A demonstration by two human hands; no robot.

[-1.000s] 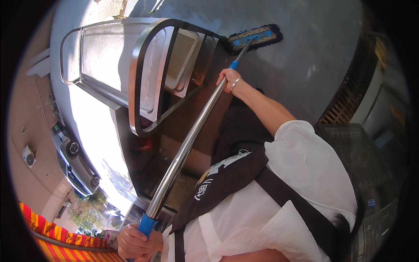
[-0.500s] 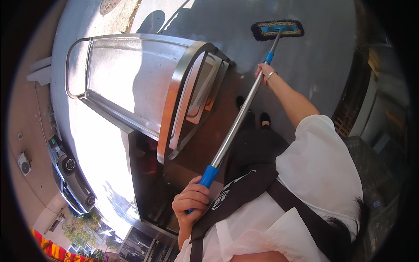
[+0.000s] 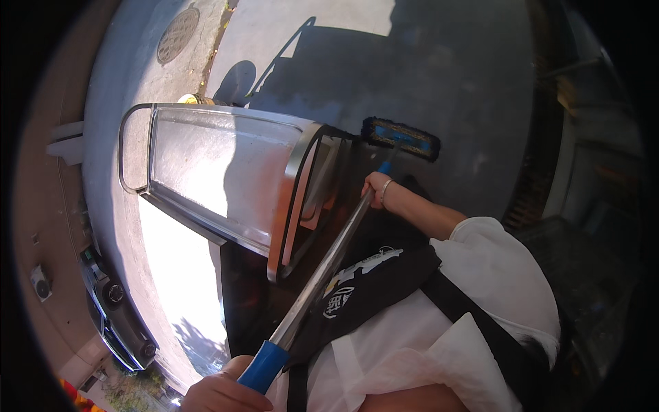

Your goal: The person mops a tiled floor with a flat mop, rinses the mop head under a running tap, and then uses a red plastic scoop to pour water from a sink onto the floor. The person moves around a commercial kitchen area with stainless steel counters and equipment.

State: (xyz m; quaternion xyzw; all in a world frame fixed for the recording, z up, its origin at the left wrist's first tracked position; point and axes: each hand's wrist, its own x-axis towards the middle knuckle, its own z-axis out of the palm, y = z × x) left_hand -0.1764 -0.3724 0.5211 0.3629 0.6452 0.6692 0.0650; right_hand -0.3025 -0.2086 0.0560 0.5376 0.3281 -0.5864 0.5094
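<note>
Left hand (image 3: 228, 393) clamped on the near blue grip (image 3: 265, 367), right hand (image 3: 375, 189) around the far shaft (image 3: 321, 271), the mop head (image 3: 406, 141) just right of the metal cart (image 3: 257, 178) is best pressed flat and steered clear of it.

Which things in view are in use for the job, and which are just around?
In use:
- mop pole, held by left grip and right grip
- mop head

Just around:
- metal-framed stand
- dark car
- manhole cover
</note>
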